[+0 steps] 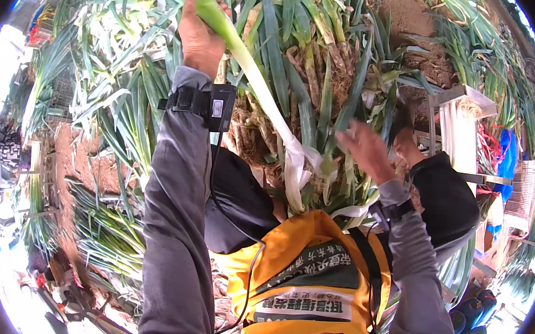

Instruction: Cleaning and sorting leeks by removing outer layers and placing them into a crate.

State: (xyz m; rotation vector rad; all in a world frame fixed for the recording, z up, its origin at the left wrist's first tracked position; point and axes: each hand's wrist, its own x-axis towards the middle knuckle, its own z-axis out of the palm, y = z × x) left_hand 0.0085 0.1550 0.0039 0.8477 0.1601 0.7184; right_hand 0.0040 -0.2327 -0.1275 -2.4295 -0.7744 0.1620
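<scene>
My left hand (202,42) is wrapped round the green upper part of a long leek (256,74). The leek slants down to the right across my view, its white shaft toward my lap. Loose pale outer layers (296,166) hang by the lower end, above my knees. To the right of that end, my right hand (367,151) is held with fingers spread, slightly blurred, apart from the shaft. Beneath and beyond both hands lies a heap of unpeeled leeks (318,63) with brown roots and dry skins.
Stripped green leaves (131,18) cover the ground at left. On the right, a metal rack (467,98) holds clean white leek stems (458,136). More leeks (105,235) lie at lower left. A yellow apron (313,228) covers my lap.
</scene>
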